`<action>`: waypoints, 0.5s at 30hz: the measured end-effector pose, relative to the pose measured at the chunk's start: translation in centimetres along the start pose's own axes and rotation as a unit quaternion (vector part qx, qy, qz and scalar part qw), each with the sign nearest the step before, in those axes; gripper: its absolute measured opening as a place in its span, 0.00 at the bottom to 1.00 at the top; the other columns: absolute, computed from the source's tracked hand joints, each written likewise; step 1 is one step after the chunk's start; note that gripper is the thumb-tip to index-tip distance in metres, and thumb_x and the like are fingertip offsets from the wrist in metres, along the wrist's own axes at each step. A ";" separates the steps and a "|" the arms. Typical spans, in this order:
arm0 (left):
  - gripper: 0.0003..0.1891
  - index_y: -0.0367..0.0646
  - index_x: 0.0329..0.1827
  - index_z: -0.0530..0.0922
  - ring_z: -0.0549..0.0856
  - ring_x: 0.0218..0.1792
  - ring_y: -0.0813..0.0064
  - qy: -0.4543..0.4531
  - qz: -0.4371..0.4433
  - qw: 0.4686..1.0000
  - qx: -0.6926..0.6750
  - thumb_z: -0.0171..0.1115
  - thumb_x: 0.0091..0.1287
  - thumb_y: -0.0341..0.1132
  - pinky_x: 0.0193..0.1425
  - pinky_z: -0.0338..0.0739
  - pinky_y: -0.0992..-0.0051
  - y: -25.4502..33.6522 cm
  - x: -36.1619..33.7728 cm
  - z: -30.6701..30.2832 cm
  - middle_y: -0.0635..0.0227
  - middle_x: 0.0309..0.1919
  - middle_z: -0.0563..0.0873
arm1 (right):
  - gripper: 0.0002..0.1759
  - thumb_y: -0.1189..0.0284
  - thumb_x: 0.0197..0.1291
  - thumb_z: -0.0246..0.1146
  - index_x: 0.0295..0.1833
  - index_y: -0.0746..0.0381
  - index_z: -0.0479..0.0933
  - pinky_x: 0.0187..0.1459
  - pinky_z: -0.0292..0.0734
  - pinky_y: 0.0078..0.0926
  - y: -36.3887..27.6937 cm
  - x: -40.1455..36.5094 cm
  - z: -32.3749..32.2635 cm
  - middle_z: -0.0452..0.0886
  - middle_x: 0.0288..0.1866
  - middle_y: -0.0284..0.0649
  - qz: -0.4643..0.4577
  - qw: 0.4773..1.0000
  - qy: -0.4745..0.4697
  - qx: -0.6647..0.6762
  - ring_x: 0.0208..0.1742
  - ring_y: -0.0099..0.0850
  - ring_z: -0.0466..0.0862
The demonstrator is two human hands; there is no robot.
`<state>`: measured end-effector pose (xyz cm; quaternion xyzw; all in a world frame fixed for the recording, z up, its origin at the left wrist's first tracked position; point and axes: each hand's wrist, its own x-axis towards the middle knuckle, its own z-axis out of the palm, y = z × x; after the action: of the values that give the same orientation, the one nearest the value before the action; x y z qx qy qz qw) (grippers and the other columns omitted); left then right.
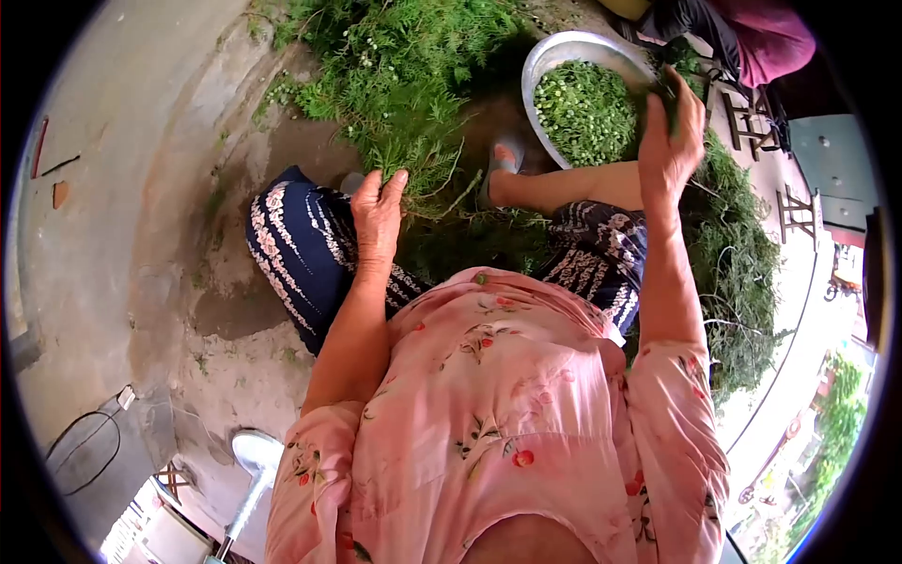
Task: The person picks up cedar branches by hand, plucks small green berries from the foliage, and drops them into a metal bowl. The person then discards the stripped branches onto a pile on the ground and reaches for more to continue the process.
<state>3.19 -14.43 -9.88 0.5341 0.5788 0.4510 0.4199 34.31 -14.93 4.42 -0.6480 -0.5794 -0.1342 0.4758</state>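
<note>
Left grip (378,214) closed, thumb and fingers pinch the base of a leafy sprig (413,162) that fans forward over the ground, as a person in a pink floral blouse (498,376) works through a quantity of cut greenery. The sprig lies just beyond the left knee, its feathery end running into a large green heap (395,56) against which it is hard to separate. Right of the heap, a grey-shod foot (505,167) rests close by a tilted metal basin (532,83), which holds small green pickings (584,111) dotted with pale, bud-like pieces.

At the basin's right edge, the right grip (672,141) is raised with fingers curled; dark green shows about the fingertips, but whether anything is held there cannot be told. Beyond it, more branches (738,273) lie tangled beside the right leg, and part of another person in magenta (772,42) is visible at the upper right.

Good handling, it would seem, calls for pinching the sprig firmly near its stem, plucking small tips without crushing them, and releasing them low over the basin, clear of its rim and the loose branches.
</note>
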 end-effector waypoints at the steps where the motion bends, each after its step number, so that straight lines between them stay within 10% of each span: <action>1: 0.09 0.35 0.30 0.75 0.64 0.24 0.87 -0.006 -0.016 1.000 -0.022 0.62 0.61 0.33 0.27 0.63 0.82 1.0 -0.3 0.1 0.80 0.21 0.72 | 0.21 0.71 0.55 0.60 0.54 0.66 0.71 0.48 0.74 0.35 3.8 0.2 0.9 0.74 0.51 0.52 0.002 0.993 -0.022 -0.116 0.47 0.44 0.78; 5: 0.09 0.37 0.28 0.74 0.63 0.24 0.86 -0.015 -0.113 0.992 -0.056 0.63 0.60 0.34 0.27 0.61 0.83 1.6 -0.5 0.0 0.80 0.22 0.71 | 0.22 0.67 0.53 0.61 0.51 0.67 0.73 0.47 0.73 0.35 10.1 0.4 0.5 0.76 0.45 0.52 0.213 0.958 -0.096 -0.169 0.45 0.44 0.79; 10: 0.14 0.36 0.23 0.67 0.60 0.20 0.82 -0.034 0.050 0.998 -0.009 0.65 0.57 0.30 0.23 0.60 0.77 1.5 -0.6 0.9 0.75 0.16 0.64 | 0.11 0.75 0.55 0.59 0.45 0.65 0.78 0.34 0.75 0.22 8.1 -2.2 2.2 0.82 0.34 0.40 0.406 0.885 0.017 0.229 0.30 0.25 0.80; 13: 0.10 0.36 0.27 0.70 0.62 0.21 0.83 -0.091 0.085 0.992 0.032 0.65 0.57 0.27 0.24 0.63 0.79 0.5 -0.7 1.1 0.74 0.18 0.68 | 0.09 0.77 0.56 0.60 0.43 0.65 0.78 0.41 0.76 0.21 3.9 -4.8 4.4 0.81 0.40 0.40 0.165 0.971 -0.133 0.106 0.37 0.28 0.80; 15: 0.09 0.35 0.28 0.70 0.63 0.24 0.85 -0.142 0.106 0.982 0.069 0.65 0.56 0.25 0.25 0.64 0.81 0.8 -1.3 1.6 0.71 0.19 0.70 | 0.19 0.76 0.49 0.64 0.49 0.61 0.75 0.54 0.71 0.26 1.1 -7.9 7.1 0.77 0.47 0.40 0.043 0.939 -0.340 0.024 0.50 0.32 0.76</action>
<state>5.02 -15.61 -9.43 0.6785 0.4830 0.3714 0.4104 30.30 -14.27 -5.42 -0.6679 -0.6811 0.1287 0.2709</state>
